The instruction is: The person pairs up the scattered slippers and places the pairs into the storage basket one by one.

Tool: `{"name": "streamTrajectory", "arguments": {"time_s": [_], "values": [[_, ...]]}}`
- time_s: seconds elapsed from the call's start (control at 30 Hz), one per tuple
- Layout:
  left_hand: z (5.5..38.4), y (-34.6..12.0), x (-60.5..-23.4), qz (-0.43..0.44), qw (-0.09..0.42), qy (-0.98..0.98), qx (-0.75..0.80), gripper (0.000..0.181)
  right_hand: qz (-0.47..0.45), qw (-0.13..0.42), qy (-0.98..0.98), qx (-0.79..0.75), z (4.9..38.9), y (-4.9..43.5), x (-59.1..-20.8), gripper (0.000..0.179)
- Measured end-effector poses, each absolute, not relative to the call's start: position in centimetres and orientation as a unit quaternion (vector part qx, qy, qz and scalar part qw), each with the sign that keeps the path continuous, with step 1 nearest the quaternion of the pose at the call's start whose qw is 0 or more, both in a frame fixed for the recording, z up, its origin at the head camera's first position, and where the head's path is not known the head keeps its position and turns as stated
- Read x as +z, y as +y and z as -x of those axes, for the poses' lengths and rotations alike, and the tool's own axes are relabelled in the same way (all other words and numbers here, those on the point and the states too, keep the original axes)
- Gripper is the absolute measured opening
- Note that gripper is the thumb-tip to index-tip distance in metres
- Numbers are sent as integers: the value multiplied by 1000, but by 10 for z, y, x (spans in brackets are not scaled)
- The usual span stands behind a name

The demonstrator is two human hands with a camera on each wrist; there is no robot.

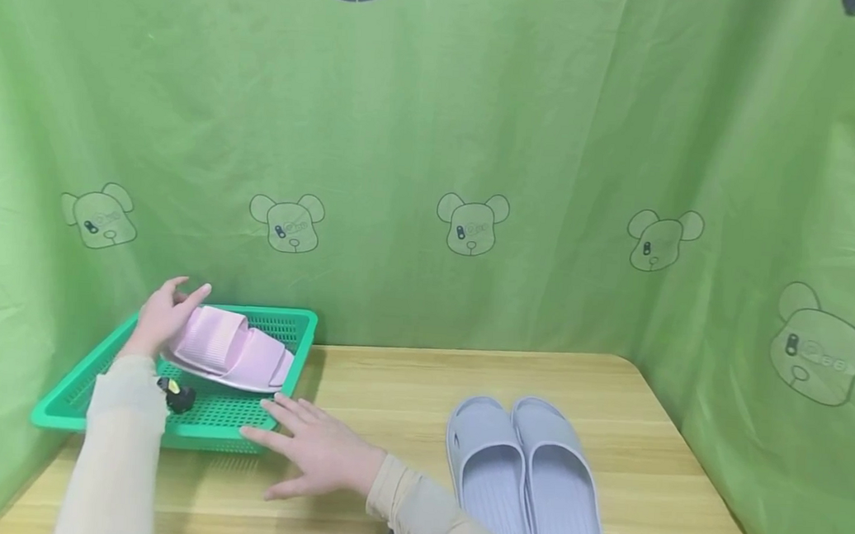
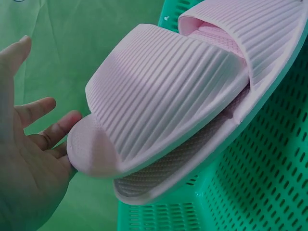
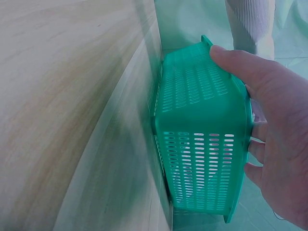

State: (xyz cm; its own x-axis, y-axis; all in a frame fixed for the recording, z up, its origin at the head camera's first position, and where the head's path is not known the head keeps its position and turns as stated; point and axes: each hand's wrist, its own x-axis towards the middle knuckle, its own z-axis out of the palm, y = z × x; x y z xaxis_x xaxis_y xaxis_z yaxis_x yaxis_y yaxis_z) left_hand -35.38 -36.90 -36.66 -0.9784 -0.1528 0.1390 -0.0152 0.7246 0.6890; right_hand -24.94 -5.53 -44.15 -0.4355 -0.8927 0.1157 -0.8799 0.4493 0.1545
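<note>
Curtain (image 1: 541, 126) lettering (image 1: 827, 355) illegible; pink slippers (image 1: 212, 341) in basket (image 1: 210, 441).

Two hands (image 1: 162, 319) (image 1: 325, 452) flank pink slippers (image 1: 210, 341) in a green basket (image 1: 52, 420).

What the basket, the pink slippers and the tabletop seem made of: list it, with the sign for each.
Green basket: likely moulded plastic with a low sheen, by its regular slots and smooth rim.
Pink slippers: probably foam or rubber, matte, by the ribbed straps and textured footbeds.
Tabletop: smooth, wood-look, by its pale grain; whether solid wood or laminate, I cannot tell.
</note>
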Motion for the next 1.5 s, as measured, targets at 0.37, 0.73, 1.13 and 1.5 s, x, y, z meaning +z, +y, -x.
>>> {"name": "streamTrajectory", "arguments": {"time_s": [0.37, 0.73, 1.13, 1.5], "values": [[357, -369, -374, -25, 76, -948, -307, 95, -523, 88, -847, -34, 250, -56, -443, 87], [363, -370, -383, -25, 72, -952, -295, 95, -523, 93, -846, -41, 249, -57, -441, 88], [362, -374, -389, -46, 89, -923, -372, 89, -521, 90, -848, -40, 249, -57, -444, 88], [363, -386, -401, -92, 96, -876, -464, 91, -528, 100, -843, -35, 251, -54, -446, 87]]}}
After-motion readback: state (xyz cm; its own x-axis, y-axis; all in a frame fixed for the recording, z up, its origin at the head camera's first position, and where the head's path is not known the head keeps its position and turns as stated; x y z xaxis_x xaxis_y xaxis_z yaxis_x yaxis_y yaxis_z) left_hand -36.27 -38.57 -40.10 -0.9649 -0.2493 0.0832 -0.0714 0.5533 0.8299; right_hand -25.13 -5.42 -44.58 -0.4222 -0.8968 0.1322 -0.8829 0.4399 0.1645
